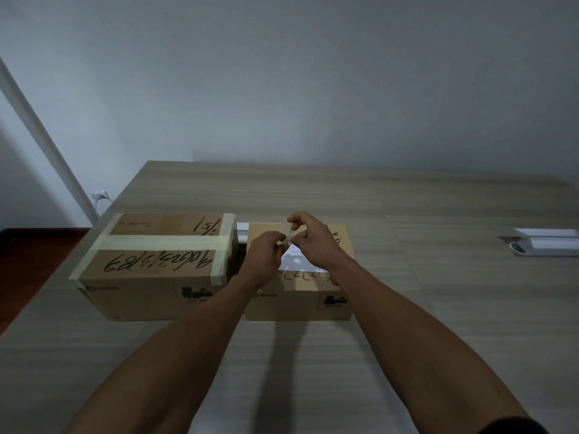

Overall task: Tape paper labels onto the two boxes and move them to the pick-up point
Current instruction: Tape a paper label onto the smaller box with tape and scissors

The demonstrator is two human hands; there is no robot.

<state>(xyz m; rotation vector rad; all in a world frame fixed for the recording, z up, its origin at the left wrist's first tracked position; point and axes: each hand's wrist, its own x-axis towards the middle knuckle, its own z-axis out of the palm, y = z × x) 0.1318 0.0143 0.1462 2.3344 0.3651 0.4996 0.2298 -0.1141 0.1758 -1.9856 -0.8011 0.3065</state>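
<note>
Item 1. Your left hand (pixel 266 250): raised over the right box, fingertips pinching one end of a short strip of tape (pixel 289 237).

Item 2. Your right hand (pixel 308 238): level with the left, thumb and forefinger pinching the other end of the same strip. Judged purpose: holding it by both ends stops the tape curling onto itself while you line it up.

Item 3. Tape strip: pale, translucent, small; suspended just above the label, not yet pressed down so far as can be told.

Item 4. Paper label (pixel 293 261): white sheet lying on top of the right box, directly under your hands and partly hidden by them. Whether any edge is already taped cannot be told.

Item 5. Right box (pixel 297 303): brown carton, near centre of the table, handwriting on its lid. It is the one in work.

Item 6. Left box (pixel 156 264): larger brown carton just beside the right one, banded with pale tape, marker writing on top. No paper label shows on it.

Item 7. Table (pixel 407 339): light wood-grain top carrying both boxes.

Item 8. White device (pixel 546 241): far right on the table, well apart from the boxes; kind unclear.
</note>
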